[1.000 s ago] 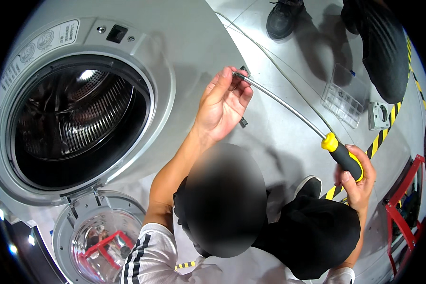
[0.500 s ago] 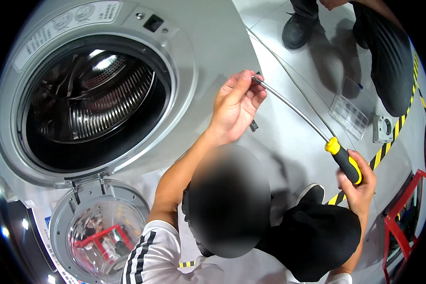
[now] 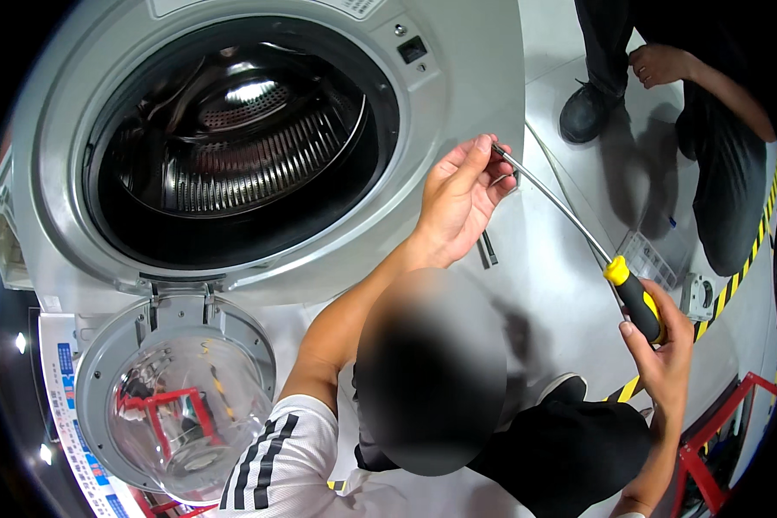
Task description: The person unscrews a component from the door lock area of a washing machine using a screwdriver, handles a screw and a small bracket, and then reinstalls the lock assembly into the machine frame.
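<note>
My left hand (image 3: 459, 203) pinches the tip end of a screwdriver's long metal shaft (image 3: 561, 207), just right of the washing machine's round opening (image 3: 242, 151). A small dark part at the tip is too small to make out. Down to the right, my right hand (image 3: 665, 363) grips the screwdriver's black and yellow handle (image 3: 637, 304). The machine's grey front (image 3: 466, 95) fills the upper left, and its clear round door (image 3: 95, 375) hangs open at the lower left.
A co-worker stands at top right, dark-trousered legs (image 3: 721, 216) and hand (image 3: 656, 65) showing. Beside them lie a compartment box (image 3: 652, 255), grey cable (image 3: 552, 160) and grey housing (image 3: 698, 293). Striped tape (image 3: 742, 281) crosses the floor; a red frame (image 3: 691, 457) is at lower right.
The view has shifted, so the machine's opening sits higher and farther right. The co-worker's hand has come further into view. Both my hands keep their grip on the screwdriver.
</note>
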Motion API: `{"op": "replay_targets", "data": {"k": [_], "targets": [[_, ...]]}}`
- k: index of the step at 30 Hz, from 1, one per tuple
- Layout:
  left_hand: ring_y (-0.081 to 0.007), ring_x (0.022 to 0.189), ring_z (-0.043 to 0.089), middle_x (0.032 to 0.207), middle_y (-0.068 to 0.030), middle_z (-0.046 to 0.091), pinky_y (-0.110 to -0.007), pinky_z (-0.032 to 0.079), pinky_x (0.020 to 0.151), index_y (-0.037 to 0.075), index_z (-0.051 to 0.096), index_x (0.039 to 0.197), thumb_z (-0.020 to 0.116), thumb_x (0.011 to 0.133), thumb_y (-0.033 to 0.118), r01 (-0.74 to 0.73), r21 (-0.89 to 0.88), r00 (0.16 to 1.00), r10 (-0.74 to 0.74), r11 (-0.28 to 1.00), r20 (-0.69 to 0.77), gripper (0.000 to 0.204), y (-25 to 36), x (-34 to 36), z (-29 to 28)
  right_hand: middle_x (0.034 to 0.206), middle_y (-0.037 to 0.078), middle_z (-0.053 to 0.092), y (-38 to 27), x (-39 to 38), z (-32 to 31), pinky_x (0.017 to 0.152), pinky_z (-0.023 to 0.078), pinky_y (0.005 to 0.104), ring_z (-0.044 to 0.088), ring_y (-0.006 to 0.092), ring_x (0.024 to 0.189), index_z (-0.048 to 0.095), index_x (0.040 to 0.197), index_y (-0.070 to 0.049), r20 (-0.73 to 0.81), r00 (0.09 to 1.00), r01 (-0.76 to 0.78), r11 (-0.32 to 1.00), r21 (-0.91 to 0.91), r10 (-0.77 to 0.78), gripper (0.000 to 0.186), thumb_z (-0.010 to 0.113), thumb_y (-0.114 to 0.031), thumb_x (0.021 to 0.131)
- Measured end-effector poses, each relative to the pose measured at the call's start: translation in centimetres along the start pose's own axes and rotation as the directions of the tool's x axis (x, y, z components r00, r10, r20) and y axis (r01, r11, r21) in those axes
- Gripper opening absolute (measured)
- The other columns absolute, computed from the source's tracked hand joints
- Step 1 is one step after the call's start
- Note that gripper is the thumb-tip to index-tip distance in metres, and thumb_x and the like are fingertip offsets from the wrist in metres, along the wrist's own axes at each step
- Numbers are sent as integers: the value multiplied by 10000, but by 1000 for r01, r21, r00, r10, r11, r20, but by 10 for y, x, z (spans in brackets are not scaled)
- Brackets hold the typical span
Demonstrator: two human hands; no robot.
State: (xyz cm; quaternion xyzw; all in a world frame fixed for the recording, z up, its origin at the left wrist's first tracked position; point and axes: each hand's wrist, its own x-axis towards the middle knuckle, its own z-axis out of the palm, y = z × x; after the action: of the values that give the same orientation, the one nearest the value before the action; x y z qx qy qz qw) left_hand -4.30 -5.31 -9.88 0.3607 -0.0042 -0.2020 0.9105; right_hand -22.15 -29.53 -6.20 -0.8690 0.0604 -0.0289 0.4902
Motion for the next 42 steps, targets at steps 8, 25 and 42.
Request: {"op": "replay_targets", "data": {"k": [8,25,42], "targets": [[-88,745,549,935,-14,590,-246,498,677,103,560,1022,563,923,255,-72,-51,997,73,996,6,182,32,-3,27,971,156,575,-42,6,-2,815,454,295,576,257,890,533,1215,32,-6,982,184,974,-130,-187,589,606,48,631],[-52,704,502,956,-9,575,-217,482,667,54,555,1080,552,929,201,-71,-201,997,68,977,-21,211,53,5,37,919,172,605,-71,15,15,588,495,292,607,241,689,530,1232,25,127,878,471,880,-58,-461,613,739,-9,656],[-31,661,505,916,-13,566,-191,485,651,55,558,1033,550,930,206,-69,-226,998,64,972,-29,183,54,13,27,910,170,603,-69,25,22,563,477,298,593,244,645,518,1250,23,150,892,426,904,39,-426,623,733,-5,666]]}}
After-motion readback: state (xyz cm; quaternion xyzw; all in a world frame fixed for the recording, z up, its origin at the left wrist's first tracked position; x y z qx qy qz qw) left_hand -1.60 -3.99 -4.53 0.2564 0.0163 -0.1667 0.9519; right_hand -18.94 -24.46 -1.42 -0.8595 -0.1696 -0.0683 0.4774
